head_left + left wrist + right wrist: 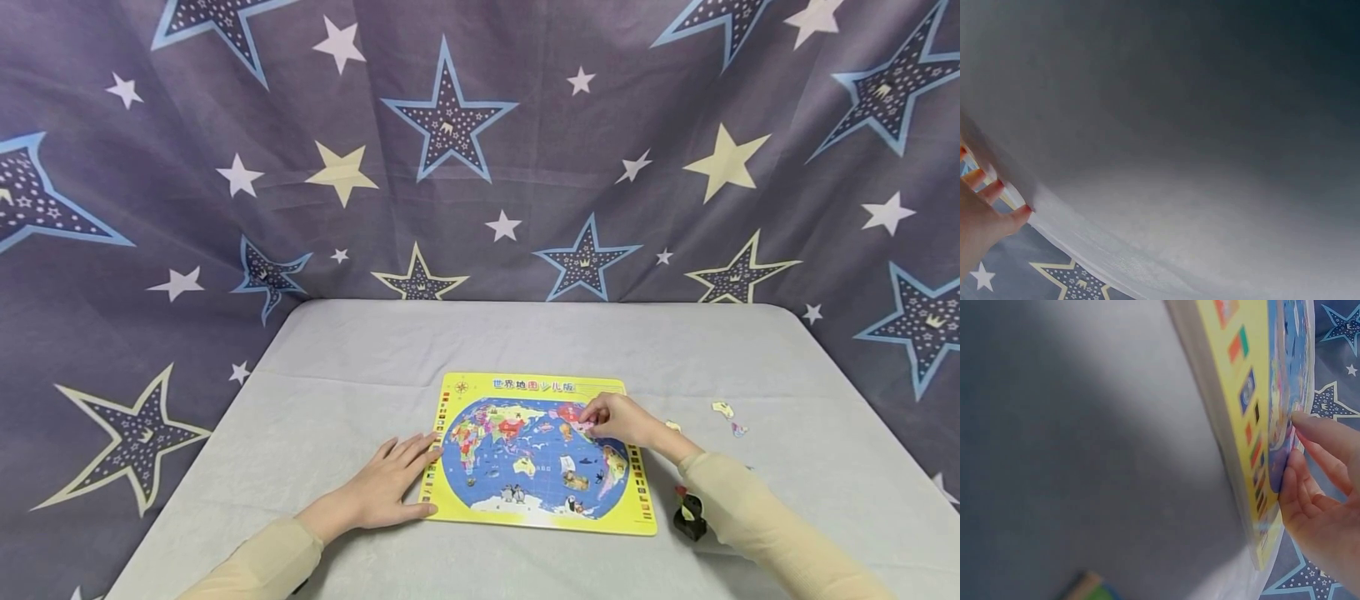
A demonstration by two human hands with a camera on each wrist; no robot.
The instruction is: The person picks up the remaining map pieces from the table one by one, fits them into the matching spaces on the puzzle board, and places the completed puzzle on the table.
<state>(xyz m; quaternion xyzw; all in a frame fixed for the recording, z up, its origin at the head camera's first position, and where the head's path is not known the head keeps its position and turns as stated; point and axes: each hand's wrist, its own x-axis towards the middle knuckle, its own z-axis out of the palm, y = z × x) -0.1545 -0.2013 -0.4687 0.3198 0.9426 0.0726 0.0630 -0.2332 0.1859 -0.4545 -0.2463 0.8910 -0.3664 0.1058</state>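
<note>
Map board [543,454], yellow-bordered and mostly blue inside, lies flat between the surface's [360,358] left and right edges. Left hand [386,487], fingers spread, touches the board's left edge; right hand [618,418] bends over its upper right, whether pinching anything I cannot tell.

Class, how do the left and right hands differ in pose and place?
The left hand lies at the left edge of the map board; the right hand is at its upper right. The left hand's fingers are spread; the right hand's are bent. Both have beige sleeves.
</note>
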